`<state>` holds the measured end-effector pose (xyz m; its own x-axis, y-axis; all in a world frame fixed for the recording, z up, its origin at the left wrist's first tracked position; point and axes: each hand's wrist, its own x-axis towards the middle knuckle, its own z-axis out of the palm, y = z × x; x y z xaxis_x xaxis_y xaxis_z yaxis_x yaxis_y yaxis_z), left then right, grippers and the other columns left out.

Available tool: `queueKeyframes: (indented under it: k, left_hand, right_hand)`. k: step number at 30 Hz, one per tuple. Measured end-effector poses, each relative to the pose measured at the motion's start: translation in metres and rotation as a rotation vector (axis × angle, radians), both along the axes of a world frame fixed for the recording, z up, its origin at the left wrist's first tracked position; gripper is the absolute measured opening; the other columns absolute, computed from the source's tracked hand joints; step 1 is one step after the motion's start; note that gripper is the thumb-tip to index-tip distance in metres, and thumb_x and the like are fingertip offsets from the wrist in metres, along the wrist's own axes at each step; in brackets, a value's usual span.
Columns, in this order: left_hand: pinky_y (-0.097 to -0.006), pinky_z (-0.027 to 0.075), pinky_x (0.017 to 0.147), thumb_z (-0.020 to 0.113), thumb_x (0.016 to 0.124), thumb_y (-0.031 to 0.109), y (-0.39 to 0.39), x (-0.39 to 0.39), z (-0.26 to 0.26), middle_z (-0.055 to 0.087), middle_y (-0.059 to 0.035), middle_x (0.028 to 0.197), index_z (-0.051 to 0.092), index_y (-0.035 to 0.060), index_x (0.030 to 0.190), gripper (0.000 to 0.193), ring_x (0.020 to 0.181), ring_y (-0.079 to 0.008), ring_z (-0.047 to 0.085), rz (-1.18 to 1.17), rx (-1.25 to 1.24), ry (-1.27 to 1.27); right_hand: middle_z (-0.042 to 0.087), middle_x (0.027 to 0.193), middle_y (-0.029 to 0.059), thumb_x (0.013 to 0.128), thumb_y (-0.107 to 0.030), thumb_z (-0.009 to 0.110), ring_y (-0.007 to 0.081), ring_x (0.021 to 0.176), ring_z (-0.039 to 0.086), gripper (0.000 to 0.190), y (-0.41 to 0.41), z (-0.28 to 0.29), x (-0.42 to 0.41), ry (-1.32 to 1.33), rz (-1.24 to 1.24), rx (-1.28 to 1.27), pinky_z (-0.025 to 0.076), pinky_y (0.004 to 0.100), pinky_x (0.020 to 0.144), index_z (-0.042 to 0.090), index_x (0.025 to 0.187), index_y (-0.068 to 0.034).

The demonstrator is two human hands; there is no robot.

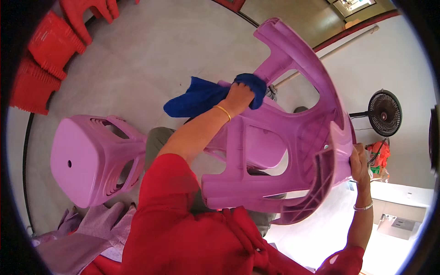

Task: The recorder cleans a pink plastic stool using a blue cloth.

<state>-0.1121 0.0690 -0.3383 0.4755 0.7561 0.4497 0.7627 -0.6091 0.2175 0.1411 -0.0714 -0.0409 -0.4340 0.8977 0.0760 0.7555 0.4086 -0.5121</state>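
A pink plastic stool (pixel 237 192) is held tilted before me, its legs and hollow underside showing. My left hand (pixel 240 96) grips a bunched blue cloth (pixel 206 98) against one of the stool's legs, and a loose end of the cloth hangs to the left. My right hand (pixel 359 163) holds the outer side of the same stool near its seat; part of its fingers is hidden. Another pink stool (pixel 75 154) is at the left, its seat with a small hole facing left. Through the held stool's openings, more pink plastic (pixel 263 146) shows.
Red plastic stools (pixel 56 44) are stacked at the upper left. A mop's long handle (pixel 343 44) leans at the upper right. At the right are a black fan (pixel 384 115) and a red plastic bag (pixel 380 154). Mauve fabric (pixel 72 245) lies at the lower left.
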Motion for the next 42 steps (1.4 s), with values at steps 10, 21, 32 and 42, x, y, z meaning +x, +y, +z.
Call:
queueKeyframes:
  k: [10,21,32,42]
  left_hand:
    - [-0.0416,0.049,0.078,0.056,0.08,0.023,0.024,-0.129,0.024,0.065,-0.0162,0.091,0.067,0.0041,0.082,0.022,0.091,-0.03,0.062,0.372,-0.513,0.33]
    - [-0.04,0.046,0.078,0.067,0.069,0.044,0.011,-0.084,0.124,0.062,-0.0237,0.088,0.062,-0.0046,0.085,0.052,0.088,-0.0339,0.06,0.269,-0.614,-0.669]
    - [-0.0379,0.041,0.073,0.052,0.074,0.011,0.043,0.038,0.137,0.059,-0.0067,0.091,0.063,0.0129,0.088,0.018,0.085,-0.0264,0.054,-0.151,0.576,-0.564]
    - [-0.0432,0.049,0.069,0.053,0.074,0.01,0.004,0.008,0.009,0.061,-0.0173,0.083,0.062,0.0029,0.079,0.013,0.081,-0.0338,0.058,0.048,-0.249,-0.125]
  right_hand:
    - [0.028,0.047,0.0027,0.094,-0.026,0.042,0.0115,0.045,0.024,0.042,-0.005,-0.002,0.007,-0.016,-0.122,-0.027,0.023,0.032,0.043,0.043,0.064,0.003]
    - [0.044,0.054,0.0066,0.095,-0.021,0.038,0.0102,0.052,0.038,0.037,-0.023,-0.005,0.018,-0.178,-0.056,0.115,0.029,0.0296,0.047,0.052,0.074,0.006]
    - [0.046,0.058,0.0119,0.091,-0.015,0.042,0.0262,0.052,0.04,0.028,-0.043,-0.019,0.017,-0.125,-0.078,0.075,0.035,0.036,0.056,0.053,0.072,0.001]
    - [0.04,0.054,0.0136,0.094,-0.016,0.04,0.0242,0.049,0.035,0.032,-0.015,-0.003,-0.001,-0.14,0.027,0.214,0.028,0.0359,0.054,0.046,0.067,0.001]
